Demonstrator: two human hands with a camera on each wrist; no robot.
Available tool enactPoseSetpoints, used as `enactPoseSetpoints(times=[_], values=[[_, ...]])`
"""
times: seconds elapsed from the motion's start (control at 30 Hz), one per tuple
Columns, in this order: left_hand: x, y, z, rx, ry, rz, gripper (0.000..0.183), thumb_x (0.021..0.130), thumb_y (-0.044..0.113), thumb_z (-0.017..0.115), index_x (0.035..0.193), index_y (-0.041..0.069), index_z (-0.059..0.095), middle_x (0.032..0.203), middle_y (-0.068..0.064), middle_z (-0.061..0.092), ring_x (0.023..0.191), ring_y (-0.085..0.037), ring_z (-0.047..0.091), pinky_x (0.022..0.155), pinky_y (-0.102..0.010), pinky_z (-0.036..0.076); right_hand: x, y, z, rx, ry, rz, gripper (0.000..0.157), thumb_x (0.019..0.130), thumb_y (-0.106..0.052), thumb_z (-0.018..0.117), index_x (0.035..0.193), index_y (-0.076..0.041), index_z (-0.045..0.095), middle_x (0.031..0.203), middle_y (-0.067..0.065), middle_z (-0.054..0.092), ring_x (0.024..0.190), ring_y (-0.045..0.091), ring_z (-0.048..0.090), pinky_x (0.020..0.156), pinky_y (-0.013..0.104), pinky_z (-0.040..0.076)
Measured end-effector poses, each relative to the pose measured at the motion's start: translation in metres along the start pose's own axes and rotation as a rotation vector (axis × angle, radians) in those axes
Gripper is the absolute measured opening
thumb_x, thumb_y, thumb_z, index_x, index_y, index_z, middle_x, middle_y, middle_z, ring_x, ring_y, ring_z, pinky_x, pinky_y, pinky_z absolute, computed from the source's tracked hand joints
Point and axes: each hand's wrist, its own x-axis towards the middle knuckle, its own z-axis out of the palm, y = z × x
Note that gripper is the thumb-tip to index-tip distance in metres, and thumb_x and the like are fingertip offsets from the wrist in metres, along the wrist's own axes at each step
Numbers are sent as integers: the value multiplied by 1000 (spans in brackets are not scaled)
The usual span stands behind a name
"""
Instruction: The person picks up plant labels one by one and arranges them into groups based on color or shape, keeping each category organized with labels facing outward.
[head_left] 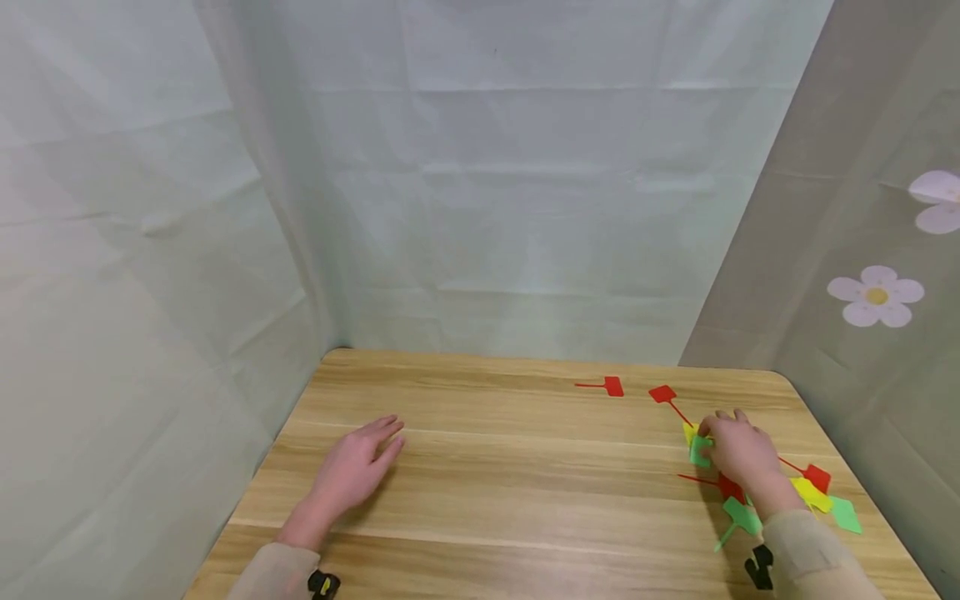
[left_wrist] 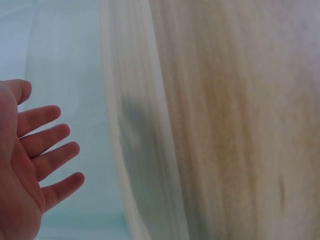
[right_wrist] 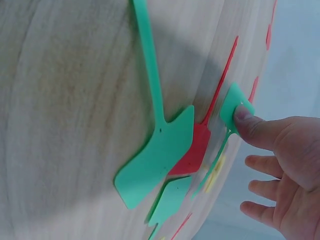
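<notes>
My right hand (head_left: 746, 457) is over the right side of the wooden table, pinching a flat green plastic tag (head_left: 699, 451) with a thin tail. In the right wrist view the thumb lies on the face of this green tag (right_wrist: 230, 105); the index finger is hidden behind it. Beneath and around that hand lie more tags: a larger-looking green tag (right_wrist: 155, 157) overlapping a red tag (right_wrist: 195, 150), and a yellow tag (head_left: 690, 432) just behind the pinched one. My left hand (head_left: 354, 468) hovers over the table's left part, fingers extended, holding nothing.
At the table's (head_left: 487, 500) back lie a red tag (head_left: 613, 387) and another red tag (head_left: 663, 394). Near the right edge, a red tag (head_left: 819, 478), a yellow tag (head_left: 812, 495) and a green tag (head_left: 846, 514) lie together. Pale cloth (head_left: 525, 208) hangs behind.
</notes>
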Motion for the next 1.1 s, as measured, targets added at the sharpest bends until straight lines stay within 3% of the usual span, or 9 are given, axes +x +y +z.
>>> enactPoseSetpoints(times=[0.23,0.37,0.5,0.63,0.73,0.93,1.1], values=[[-3,-2,0,-14,0,-20,38,110,26,64,136,1,72,143,-20,66,130,-42,65,108,-60,51,-1,-6,-12,-10,10,-47,15,88,-8,86,92,-9,71,128,38,64,132,74,39,97,81,44],[-4,-2,-1,-30,-4,-36,38,110,27,63,136,1,72,143,-20,67,130,-43,65,109,-60,51,3,-13,-28,12,-51,-46,13,95,-17,81,93,-10,70,112,26,72,128,72,45,85,72,53],[-5,-2,-2,-48,-5,-41,40,111,29,61,137,1,72,143,-20,66,130,-43,64,108,-61,51,13,-35,-50,56,-137,-30,17,102,-24,72,105,-7,71,113,24,73,122,66,54,76,62,56],[-5,-5,-2,-52,3,-43,39,111,28,61,138,1,72,143,-20,66,130,-42,64,108,-60,51,28,-71,-61,129,-182,-23,27,106,-27,63,116,-3,70,120,24,71,103,46,68,73,55,56],[-5,-5,-1,-50,16,-45,38,110,26,63,137,2,72,143,-18,67,130,-41,65,107,-59,52,39,-103,-56,201,-186,-25,29,105,-29,62,116,-3,70,116,19,72,87,30,65,67,47,53],[-5,-4,2,-66,30,-43,35,109,23,66,136,3,73,142,-17,68,128,-40,66,106,-59,53,60,-168,-26,366,-172,-27,22,103,-25,63,109,-7,73,88,7,64,67,19,49,60,35,42],[-6,-4,2,-93,35,-52,35,109,22,66,137,1,72,141,-17,68,129,-41,66,107,-59,53,76,-218,6,540,-112,-20,25,103,-26,69,115,-7,80,107,9,75,85,22,65,77,43,56]])
